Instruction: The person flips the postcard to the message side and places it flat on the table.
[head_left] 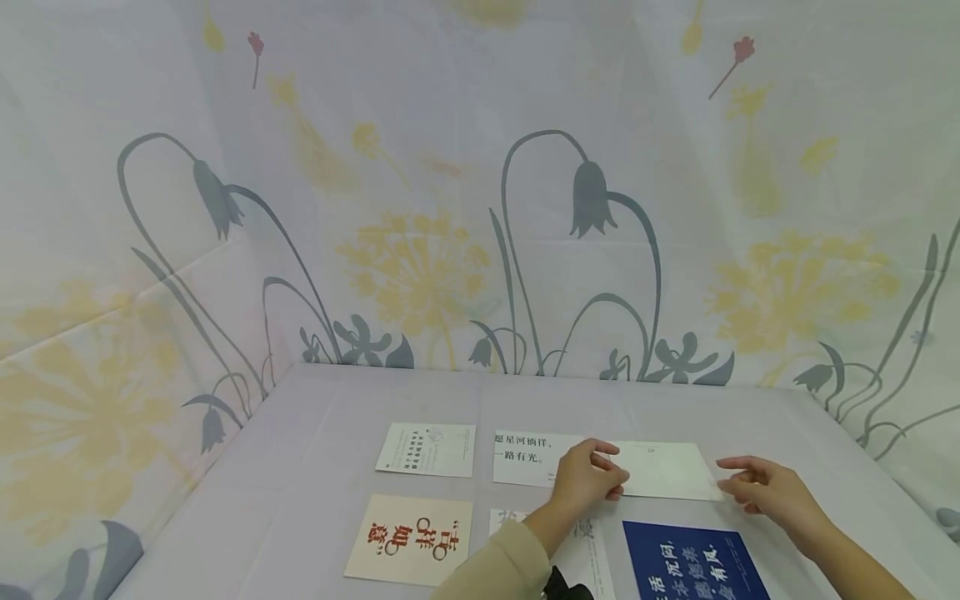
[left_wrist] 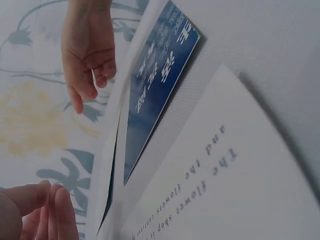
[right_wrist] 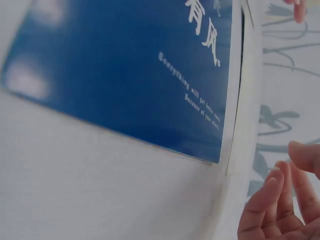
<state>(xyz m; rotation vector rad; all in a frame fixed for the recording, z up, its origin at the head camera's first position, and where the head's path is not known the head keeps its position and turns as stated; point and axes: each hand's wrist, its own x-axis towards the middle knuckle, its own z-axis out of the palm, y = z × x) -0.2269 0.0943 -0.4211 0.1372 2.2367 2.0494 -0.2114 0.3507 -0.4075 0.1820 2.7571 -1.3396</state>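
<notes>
Pale card: on my feed the pale card (head_left: 663,473) lies on the table (head_left: 300,433), right of centre in the lower half of the frame, between the hands.
Left hand: the left hand (head_left: 587,477) is over the card's left end, thumb and fingertips drawn narrow; I cannot tell whether they pinch the edge.
Right hand: the right hand (head_left: 776,497) is beside the card's right end, loosely bent, with a gap between thumb and fingers, gripping nothing I can see.
Step in hand: I judge it to be setting this card straight; I would work both short edges together with light fingertips, so it slides without turning or creasing.
Lettered card: the lettered card (head_left: 525,458), left of the pale one, gives me a line to match; the hand hides whether they touch.
Blue card: the blue card (head_left: 693,562), at lower right, sits near; I would keep both wrists clear of it.
</notes>
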